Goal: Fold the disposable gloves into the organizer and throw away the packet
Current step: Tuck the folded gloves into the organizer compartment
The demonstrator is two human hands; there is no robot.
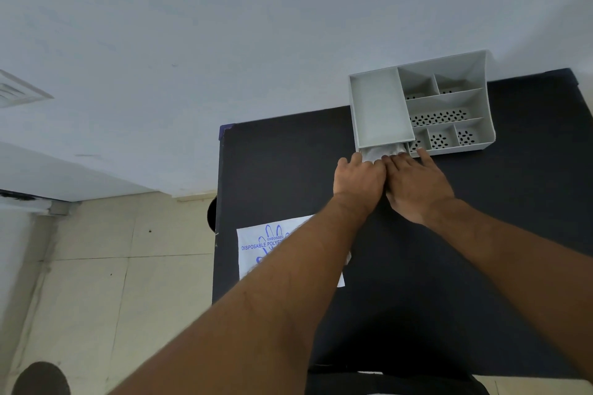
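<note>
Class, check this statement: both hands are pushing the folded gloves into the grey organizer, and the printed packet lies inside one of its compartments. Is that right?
Not quite. In the head view, the packet lies flat on the black table, under the left forearm. The rest holds: both hands, left and right, press the gloves into the organizer.

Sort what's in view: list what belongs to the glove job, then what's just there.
Job:
folded gloves
grey organizer
glove packet
left hand
right hand

Just there:
black table
wall vent
</note>
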